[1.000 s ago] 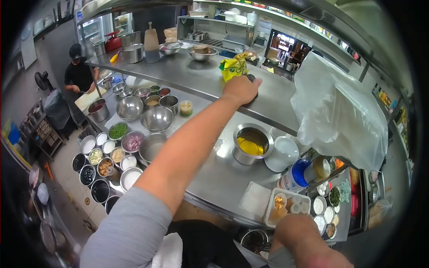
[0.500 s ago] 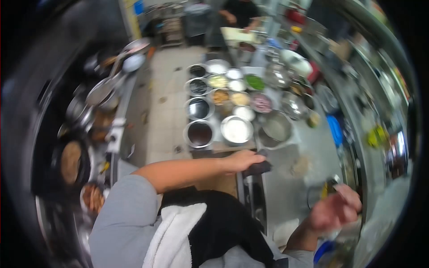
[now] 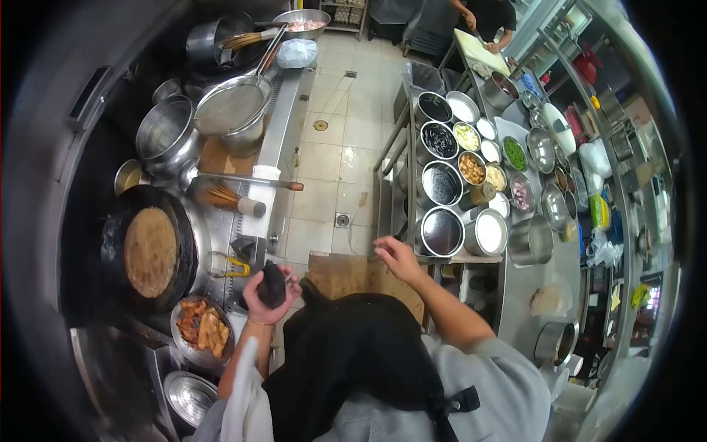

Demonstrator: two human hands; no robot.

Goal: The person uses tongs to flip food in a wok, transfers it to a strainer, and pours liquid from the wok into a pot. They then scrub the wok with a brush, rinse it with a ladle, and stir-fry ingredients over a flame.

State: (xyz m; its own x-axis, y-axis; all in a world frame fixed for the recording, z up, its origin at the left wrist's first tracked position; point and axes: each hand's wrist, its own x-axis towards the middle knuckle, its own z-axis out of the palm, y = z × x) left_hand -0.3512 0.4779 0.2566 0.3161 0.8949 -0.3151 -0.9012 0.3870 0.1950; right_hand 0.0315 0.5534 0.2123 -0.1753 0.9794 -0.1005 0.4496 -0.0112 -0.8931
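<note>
My left hand [image 3: 271,295] is wrapped round a dark, folded cloth-like item [image 3: 272,286] beside the stove's edge. Just above it lie yellow-handled tongs [image 3: 234,267] on the metal ledge. A bowl of browned meat pieces [image 3: 204,329] sits to the left of that hand. Farther left, a flat round pancake [image 3: 150,252] rests in a black pan [image 3: 118,228]. My right hand [image 3: 396,258] hangs with fingers apart and nothing in it, a little left of a steel pot of dark liquid [image 3: 442,231].
A steel strainer [image 3: 230,105] lies over a pot on the stove side, near a ladle [image 3: 250,181] and a bamboo brush [image 3: 221,197]. Several containers of ingredients stand on the right counter [image 3: 515,295]. A co-worker [image 3: 490,22] cuts on a board at the back.
The view has swung toward the stove. The dark item, held before over the right counter, is now by the stove in my left hand. My right hand has moved in from the far right.
</note>
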